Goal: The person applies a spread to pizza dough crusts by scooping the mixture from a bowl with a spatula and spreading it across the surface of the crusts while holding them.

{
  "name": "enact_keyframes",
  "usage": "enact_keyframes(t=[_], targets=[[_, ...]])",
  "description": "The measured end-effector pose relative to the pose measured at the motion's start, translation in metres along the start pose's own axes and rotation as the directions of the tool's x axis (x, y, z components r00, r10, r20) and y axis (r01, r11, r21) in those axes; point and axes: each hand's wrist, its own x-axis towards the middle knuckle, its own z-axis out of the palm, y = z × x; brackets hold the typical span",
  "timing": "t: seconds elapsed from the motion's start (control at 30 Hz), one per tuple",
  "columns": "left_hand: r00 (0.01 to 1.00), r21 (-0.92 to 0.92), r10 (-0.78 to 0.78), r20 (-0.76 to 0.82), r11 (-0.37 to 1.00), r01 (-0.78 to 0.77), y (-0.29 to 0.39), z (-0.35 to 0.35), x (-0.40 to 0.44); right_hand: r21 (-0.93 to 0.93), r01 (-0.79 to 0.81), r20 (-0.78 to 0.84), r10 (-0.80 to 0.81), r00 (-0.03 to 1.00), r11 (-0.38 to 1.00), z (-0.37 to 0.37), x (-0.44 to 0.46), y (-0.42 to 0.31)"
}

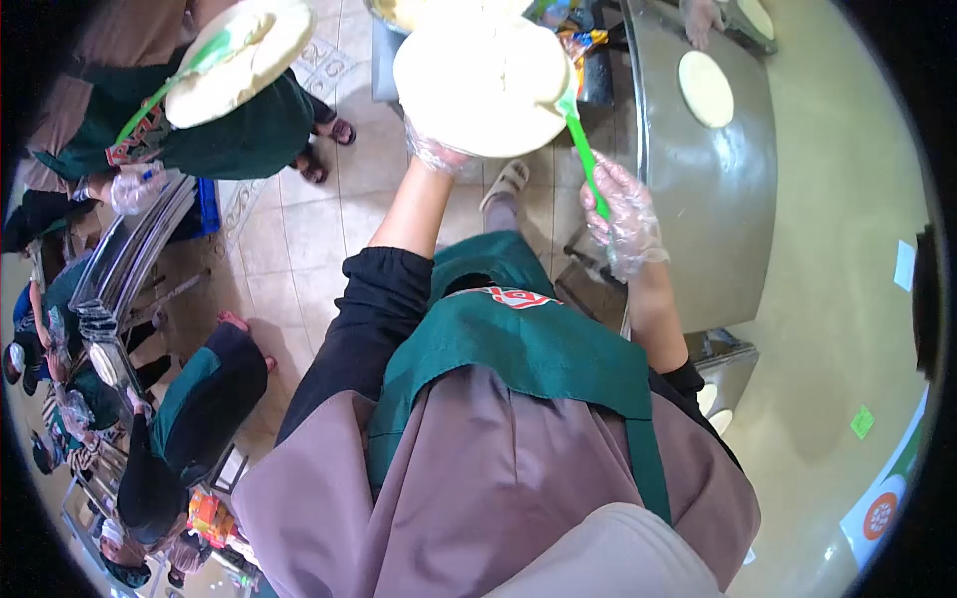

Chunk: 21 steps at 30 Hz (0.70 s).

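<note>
A round, pale flat base (469, 115), much like a pizza crust, rests on my gloved left hand (439, 151), which supports it from beneath. My left fingers are mostly hidden under it. Glare washes out its top, where pale spread seems to lie. My gloved right hand (625, 214) is closed around the handle of a green spatula (586, 159). The spatula's head touches the right edge of the base. Just beyond the base, a bowl (384, 12) with pale yellowish contents is partly visible.
A metal table (713, 229) on the right carries another round base (706, 90); someone's gloved hand (702, 22) is at its far end. At upper left, a co-worker has a base (269, 65) and a green spatula (164, 95). Stacked trays (130, 249) stand at left.
</note>
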Motion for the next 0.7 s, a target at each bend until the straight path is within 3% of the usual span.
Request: enact_keyframes(t=[0.03, 0.1, 0.17, 0.23, 0.27, 0.3, 0.33, 0.37, 0.4, 0.43, 0.5, 0.53, 0.63, 0.7], targets=[[0.986, -0.433, -0.085, 0.145, 0.89, 0.14, -0.003, 0.003, 0.013, -0.005, 0.019, 0.007, -0.019, 1.0, 1.0, -0.007, 0.013, 0.001], [0.991, -0.405, -0.079, 0.104, 0.907, 0.114, -0.005, 0.007, 0.039, -0.174, 0.052, -0.154, -0.079, 0.985, 0.983, -0.016, 0.039, -0.006], [0.995, -0.37, -0.081, 0.056, 0.924, 0.096, -0.012, 0.01, 0.066, -0.178, 0.093, -0.157, -0.121, 0.98, 0.98, -0.03, 0.06, -0.022], [0.968, -0.063, 0.018, -0.25, 0.997, -0.035, -0.016, 0.009, 0.081, -0.291, 0.247, -0.153, -0.3, 0.942, 0.924, -0.041, 0.074, -0.023], [0.972, -0.058, 0.018, -0.234, 0.998, -0.033, -0.017, 0.019, 0.092, -0.292, 0.312, -0.152, -0.366, 0.918, 0.904, -0.052, 0.087, -0.023], [0.996, -0.198, -0.014, -0.087, 0.98, -0.004, -0.015, 0.034, 0.108, -0.292, 0.337, -0.146, -0.39, 0.909, 0.895, -0.062, 0.106, -0.032], [0.998, -0.333, -0.025, 0.049, 0.942, 0.04, -0.02, 0.042, 0.122, -0.476, 0.413, -0.128, -0.526, 0.841, 0.777, -0.075, 0.122, -0.04], [0.998, -0.334, -0.016, 0.054, 0.942, 0.033, -0.024, 0.042, 0.136, -0.639, 0.455, -0.083, -0.644, 0.76, 0.62, -0.082, 0.132, -0.047], [1.0, -0.24, -0.012, -0.028, 0.971, 0.005, -0.028, 0.039, 0.151, -0.782, 0.404, -0.035, -0.681, 0.731, 0.475, -0.075, 0.13, -0.068], [0.994, -0.144, -0.009, -0.109, 0.99, -0.007, -0.022, 0.027, 0.141, -0.783, 0.401, -0.038, -0.679, 0.733, 0.476, -0.06, 0.123, -0.059], [0.999, -0.211, -0.021, -0.04, 0.977, 0.012, -0.026, 0.023, 0.154, -0.969, 0.247, 0.16, -0.677, 0.719, 0.033, -0.055, 0.124, -0.069], [0.999, -0.277, -0.023, 0.039, 0.96, 0.033, -0.027, 0.02, 0.156, -0.976, 0.216, 0.148, -0.635, 0.758, 0.031, -0.047, 0.122, -0.068], [0.999, -0.168, -0.029, -0.021, 0.986, 0.025, -0.026, 0.015, 0.172, -0.969, 0.237, 0.23, -0.608, 0.76, -0.07, -0.036, 0.125, -0.055], [0.997, -0.1, -0.034, -0.062, 0.995, 0.027, -0.026, 0.01, 0.179, -0.966, 0.255, 0.229, -0.574, 0.786, -0.037, -0.027, 0.114, -0.063]])
